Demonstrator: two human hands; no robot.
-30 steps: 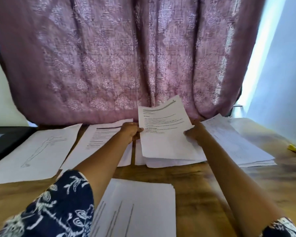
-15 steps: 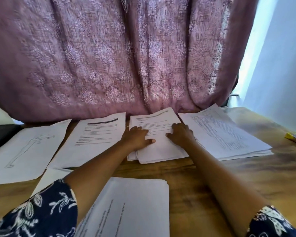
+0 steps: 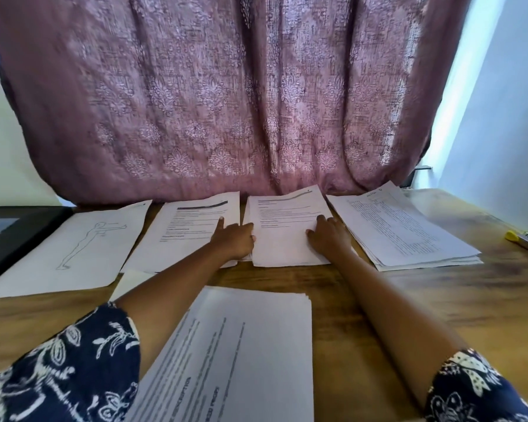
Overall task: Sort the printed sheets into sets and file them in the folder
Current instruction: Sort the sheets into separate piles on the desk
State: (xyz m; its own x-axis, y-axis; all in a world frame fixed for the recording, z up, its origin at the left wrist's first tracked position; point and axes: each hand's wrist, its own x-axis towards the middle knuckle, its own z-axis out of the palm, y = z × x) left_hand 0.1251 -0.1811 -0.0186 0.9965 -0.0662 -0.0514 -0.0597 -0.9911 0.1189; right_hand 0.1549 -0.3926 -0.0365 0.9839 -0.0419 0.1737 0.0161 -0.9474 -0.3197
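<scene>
Four sets of printed sheets lie in a row at the back of the wooden table [image 3: 409, 300]. From the left: a sheet with a figure drawing [image 3: 73, 251], a text set [image 3: 183, 233], a middle text set [image 3: 284, 233] and a thick stack with a table print [image 3: 403, 229]. My left hand [image 3: 233, 239] rests against the middle set's left edge. My right hand [image 3: 328, 236] lies flat on its right side. A large unsorted stack [image 3: 244, 354] lies near me between my arms. A black folder [image 3: 9, 233] sits at the far left.
A pink patterned curtain [image 3: 226, 102] hangs right behind the table. A yellow-tipped tool [image 3: 525, 239] lies at the table's right edge. One loose sheet [image 3: 128, 281] pokes out below the second set. Bare wood shows at the right front.
The sheet I held up in both hands has come down onto the middle set. My hands then slid apart to the set's left and right sides.
</scene>
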